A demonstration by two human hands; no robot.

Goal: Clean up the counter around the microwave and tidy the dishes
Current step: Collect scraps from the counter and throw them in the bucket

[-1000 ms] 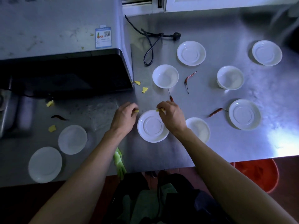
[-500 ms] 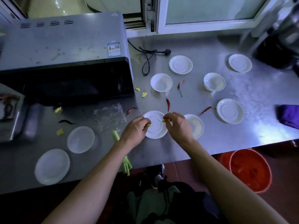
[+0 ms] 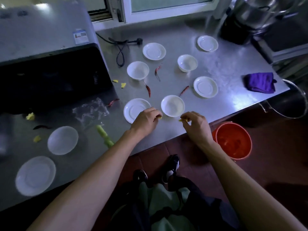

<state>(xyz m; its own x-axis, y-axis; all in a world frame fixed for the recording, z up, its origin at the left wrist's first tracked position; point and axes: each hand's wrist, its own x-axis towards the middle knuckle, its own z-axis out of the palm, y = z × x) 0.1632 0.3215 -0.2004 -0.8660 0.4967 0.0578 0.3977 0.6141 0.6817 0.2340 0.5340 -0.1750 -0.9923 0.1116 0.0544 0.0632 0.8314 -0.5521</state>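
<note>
The left hand (image 3: 146, 120) and right hand (image 3: 195, 125) are each pinching 1 yellow scrap (image 3: 181, 120), both mostly hidden inside curled fingertips, beside a white saucer (image 3: 133, 108).

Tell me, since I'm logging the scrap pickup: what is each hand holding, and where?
Each pinches a small yellow scrap at the fingertips: left hand one scrap, right hand another.

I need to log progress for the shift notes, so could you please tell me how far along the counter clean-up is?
Early stage. Nothing looks finished: plates and bowls, like the bowl by the hands, lie unstacked. In hand: the left hand and right hand each pinch a yellow scrap, near the orange bucket on the floor. Left: dried chillies, yellow scraps by the microwave, a green stalk and the dishes.
</note>
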